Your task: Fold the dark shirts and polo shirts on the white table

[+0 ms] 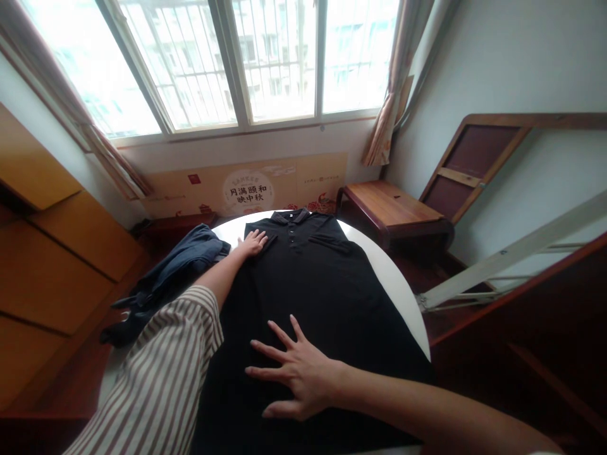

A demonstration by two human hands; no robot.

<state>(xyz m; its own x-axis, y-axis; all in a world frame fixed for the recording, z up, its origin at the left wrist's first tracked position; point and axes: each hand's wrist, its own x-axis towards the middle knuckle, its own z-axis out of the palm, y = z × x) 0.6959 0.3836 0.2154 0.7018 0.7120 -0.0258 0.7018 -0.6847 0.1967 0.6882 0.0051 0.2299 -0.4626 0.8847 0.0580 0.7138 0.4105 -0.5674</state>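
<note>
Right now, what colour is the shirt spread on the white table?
The shirt is black, seen best in the head view.

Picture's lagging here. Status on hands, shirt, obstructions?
Left hand on black shirt, right hand spread over its lower half. Shirt laid flat, front up. Dark clothing heaped to its left.

A printed panel (303, 183) beneath the window (230, 69) is bearing dark Chinese characters on a pale disc (248, 189): 月满颐和 above, 映中秋 below. Smaller lettering around the disc and to either side is appearing too blurred to read; the black shirt (308, 284) is showing an illegible collar label (291, 216).
</note>
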